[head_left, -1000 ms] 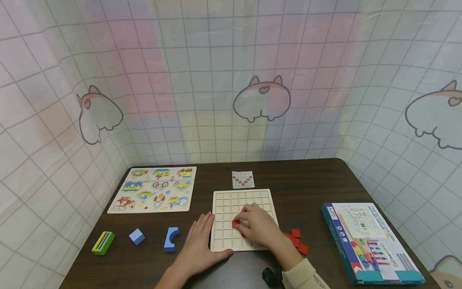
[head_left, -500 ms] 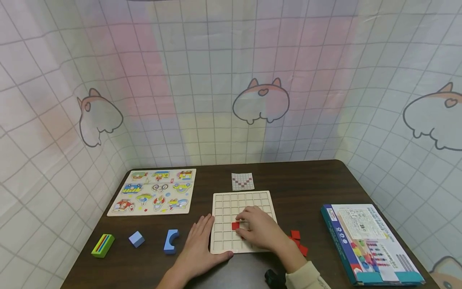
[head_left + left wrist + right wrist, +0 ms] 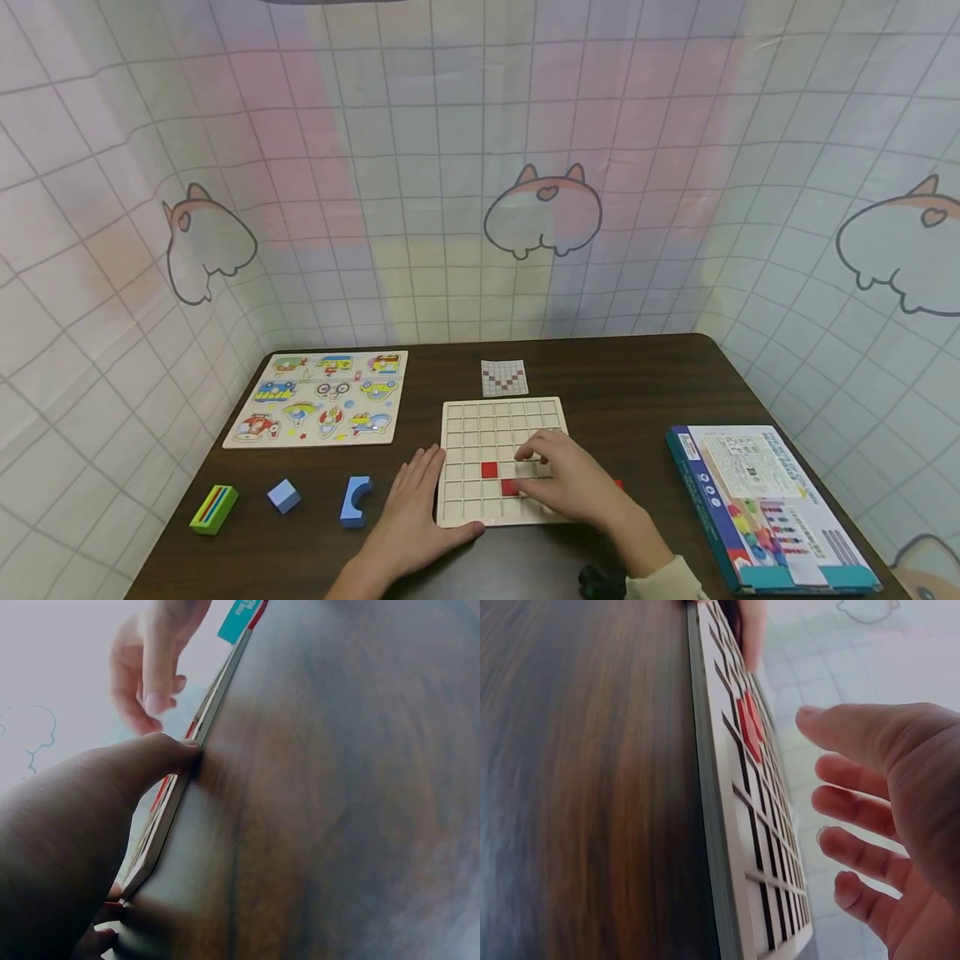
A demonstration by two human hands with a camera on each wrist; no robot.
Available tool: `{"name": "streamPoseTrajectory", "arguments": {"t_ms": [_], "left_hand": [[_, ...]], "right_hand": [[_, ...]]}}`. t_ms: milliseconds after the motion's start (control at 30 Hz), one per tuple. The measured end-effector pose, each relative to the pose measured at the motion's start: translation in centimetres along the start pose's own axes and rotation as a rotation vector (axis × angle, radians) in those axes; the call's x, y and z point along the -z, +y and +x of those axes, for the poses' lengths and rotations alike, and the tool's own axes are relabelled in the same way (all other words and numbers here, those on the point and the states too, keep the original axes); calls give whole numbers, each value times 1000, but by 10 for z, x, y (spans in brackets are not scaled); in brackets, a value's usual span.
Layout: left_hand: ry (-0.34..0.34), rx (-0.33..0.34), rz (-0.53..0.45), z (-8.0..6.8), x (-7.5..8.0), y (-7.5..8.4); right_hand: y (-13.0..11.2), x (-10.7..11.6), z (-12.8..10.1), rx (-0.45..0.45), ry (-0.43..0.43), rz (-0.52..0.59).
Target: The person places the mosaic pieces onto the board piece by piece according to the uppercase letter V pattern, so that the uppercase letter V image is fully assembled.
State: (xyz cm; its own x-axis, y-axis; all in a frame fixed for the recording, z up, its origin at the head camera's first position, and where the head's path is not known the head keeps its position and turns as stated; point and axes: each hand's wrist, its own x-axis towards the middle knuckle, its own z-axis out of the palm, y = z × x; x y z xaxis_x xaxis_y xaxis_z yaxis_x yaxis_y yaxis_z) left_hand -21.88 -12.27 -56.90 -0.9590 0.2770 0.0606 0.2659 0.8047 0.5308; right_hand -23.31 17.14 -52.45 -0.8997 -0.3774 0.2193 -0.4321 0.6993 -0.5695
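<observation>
A wooden grid board (image 3: 480,433) lies near the table's front edge, and the right wrist view shows it edge-on (image 3: 718,847). Two red square tiles (image 3: 489,470) sit diagonally in its cells, also seen as red tiles (image 3: 750,726). My right hand (image 3: 566,482) hovers over the board's right side with fingers (image 3: 855,806) relaxed, spread and holding nothing. My left hand (image 3: 411,510) lies flat on the table against the board's left edge. Its thumb (image 3: 146,761) presses the front edge. Loose red tiles (image 3: 618,483) are mostly hidden behind my right wrist.
A small pattern card (image 3: 504,377) lies behind the board. A vehicle peg puzzle (image 3: 322,397) sits at the back left. A green block (image 3: 213,507), a blue cube (image 3: 284,495) and a blue arch (image 3: 356,498) line the front left. A game box (image 3: 765,500) lies at the right.
My right hand has slid to the right off the red tile, uncovering two red tiles seated in the board. My left hand has stayed in place.
</observation>
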Motion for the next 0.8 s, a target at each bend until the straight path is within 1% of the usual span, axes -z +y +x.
{"name": "streamPoseTrajectory", "arguments": {"t_ms": [167, 333, 500, 633, 800], "left_hand": [[4, 1, 7, 0, -1, 0], [5, 0, 6, 0, -1, 0], [9, -2, 6, 0, -1, 0], [7, -3, 4, 1, -1, -1], [6, -3, 6, 1, -2, -2]], "right_hand": [[8, 8, -8, -27, 1, 13], [16, 14, -15, -74, 12, 3], [25, 19, -24, -103, 4, -6], [32, 23, -29, -121, -3, -14], [38, 28, -35, -121, -5, -2]]}}
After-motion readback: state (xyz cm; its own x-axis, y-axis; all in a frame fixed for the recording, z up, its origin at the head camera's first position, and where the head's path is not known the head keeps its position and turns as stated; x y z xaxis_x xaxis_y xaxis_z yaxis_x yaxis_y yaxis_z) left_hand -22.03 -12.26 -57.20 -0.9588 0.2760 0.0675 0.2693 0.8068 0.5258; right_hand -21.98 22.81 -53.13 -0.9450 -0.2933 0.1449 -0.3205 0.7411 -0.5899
